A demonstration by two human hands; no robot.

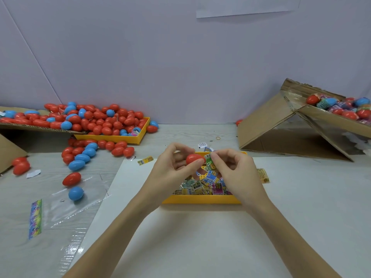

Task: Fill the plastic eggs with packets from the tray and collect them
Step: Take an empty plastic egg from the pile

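Observation:
My left hand (176,165) grips a red plastic egg piece (193,159) above the yellow packet tray (200,200). My right hand (234,169) pinches a green packet (209,163) right against the egg's open side. Whether the packet is partly inside I cannot tell. The tray below holds several small printed packets (202,187), partly hidden by both hands.
A second yellow tray (120,139) and a cardboard flap at the back left carry a heap of red and blue eggs (96,119), with loose eggs (84,155) spilled beside them. A tilted cardboard box (285,125) at the right holds eggs and packets. Clear plastic bags (66,207) lie at the left.

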